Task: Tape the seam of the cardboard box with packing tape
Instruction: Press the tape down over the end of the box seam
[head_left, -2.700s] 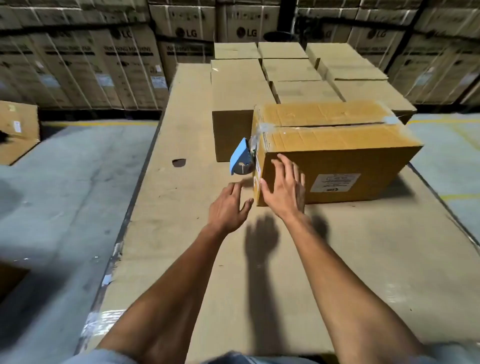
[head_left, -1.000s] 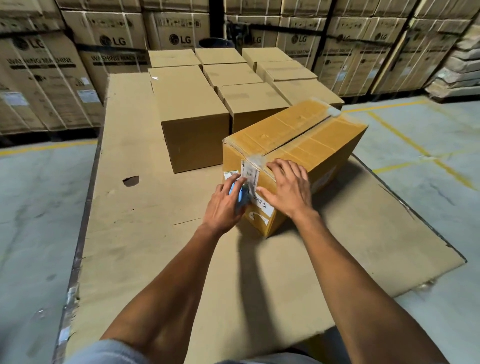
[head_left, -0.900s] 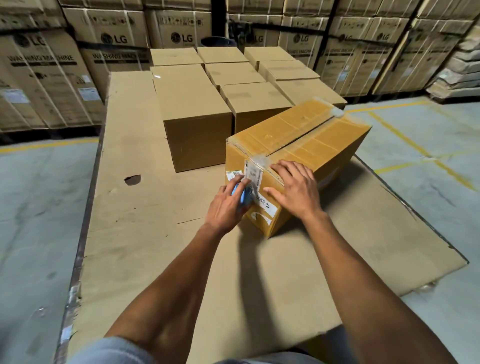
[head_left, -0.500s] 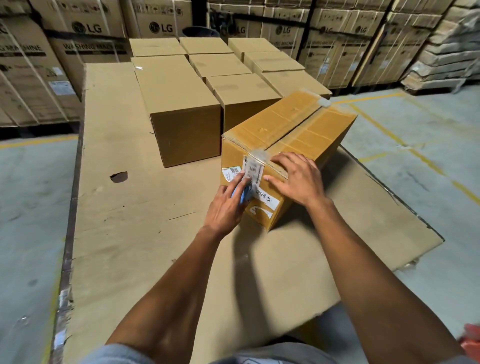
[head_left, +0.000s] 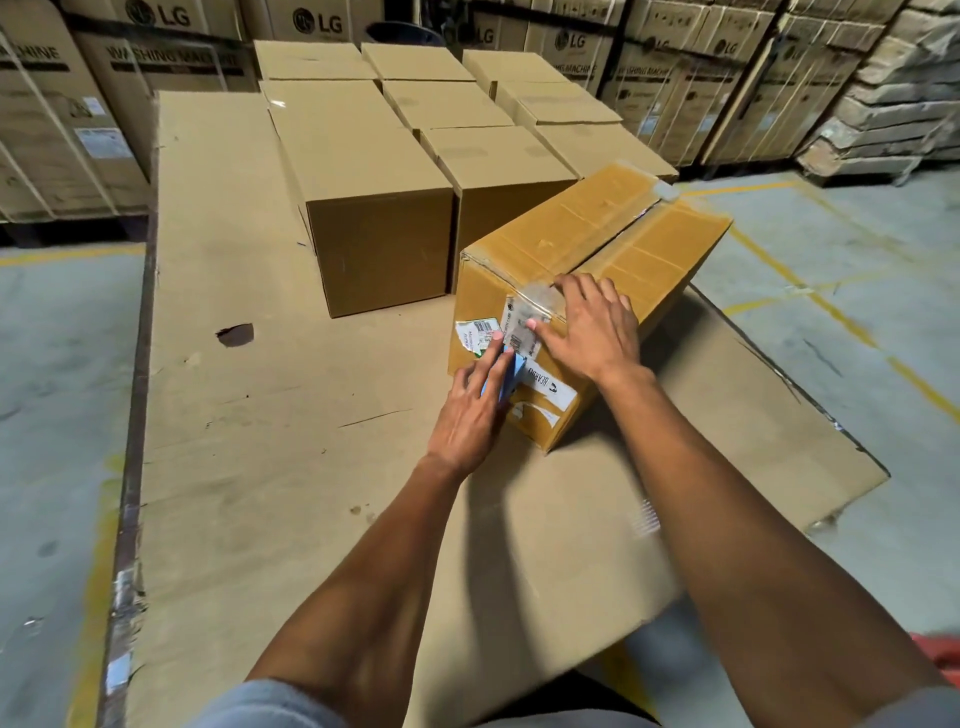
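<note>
A brown cardboard box (head_left: 613, 234) lies at an angle on the cardboard-covered table (head_left: 249, 467), its top seam running away from me under shiny clear tape. The tape folds over the near end face, across white labels. My left hand (head_left: 475, 410) grips a blue tape dispenser (head_left: 506, 376) against that end face, low on the tape strip. My right hand (head_left: 589, 325) lies flat with spread fingers over the box's near top edge, pressing the tape end down.
Several closed plain boxes (head_left: 363, 171) stand in rows just behind and left of the taped box. Large LG cartons (head_left: 171, 31) line the back wall. A dark hole (head_left: 235, 334) marks the table's covering at left. Concrete floor with yellow lines lies on both sides.
The box has been turned so its end face points toward me. My left hand took hold of the blue dispenser and slid it down the end face; my right hand moved onto the tape end.
</note>
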